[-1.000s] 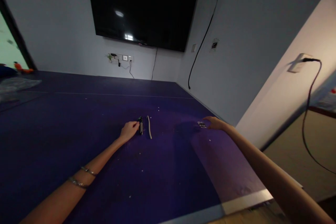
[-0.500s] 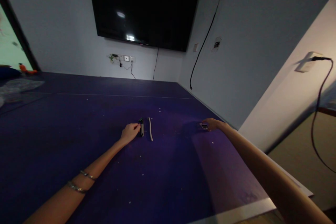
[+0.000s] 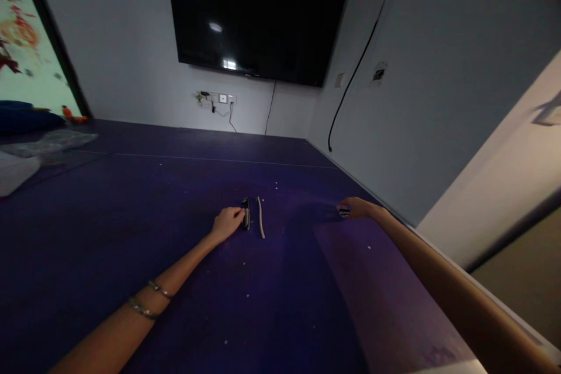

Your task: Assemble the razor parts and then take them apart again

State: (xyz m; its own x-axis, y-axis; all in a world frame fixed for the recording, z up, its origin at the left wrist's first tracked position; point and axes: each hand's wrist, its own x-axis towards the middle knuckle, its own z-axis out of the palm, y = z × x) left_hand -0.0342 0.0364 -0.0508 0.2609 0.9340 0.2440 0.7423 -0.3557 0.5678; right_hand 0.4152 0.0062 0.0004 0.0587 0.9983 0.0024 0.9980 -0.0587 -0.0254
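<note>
My left hand (image 3: 228,223), with two bracelets at the wrist, is closed with its fingertips on a small, narrow dark object (image 3: 246,214) with a pale strip along it. That object is at the purple surface; its exact kind is not clear. Just right of it lies a short, slightly bent whitish cord-like piece (image 3: 261,219), apart from the hand. Farther right, my right hand (image 3: 357,208) has its fingers curled round a small black-and-clear object (image 3: 343,211), too small to name. The fingers partly cover it.
The wide purple surface (image 3: 175,257) has small white specks and meets grey walls. A large dark television (image 3: 258,17) hangs above sockets (image 3: 222,98). A black cable (image 3: 359,58) dangles at the right. Clear plastic wrapping (image 3: 61,140) lies at the left near an orange object (image 3: 72,115).
The view has turned a little to the left, so everything appears shifted to the right. Both hands stay at the same objects, with little visible movement.
</note>
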